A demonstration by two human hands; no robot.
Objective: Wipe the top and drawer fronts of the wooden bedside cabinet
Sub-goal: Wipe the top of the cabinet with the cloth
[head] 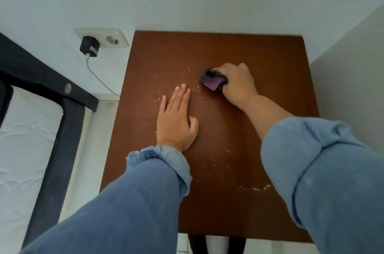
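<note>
Bedding [25, 149] and a dark bed frame [62, 129] are seen at the left edge, and a black charger [89, 46] is plugged into a wall socket [108, 37] at upper left. At centre, the left hand [176, 120] is laid flat, fingers straight, on the brown cabinet top [228, 149], among pale crumbs [176, 85]. Right of it, a dark and purple cloth [214, 81] is gripped by the right hand [239, 84] and pressed onto the top
</note>
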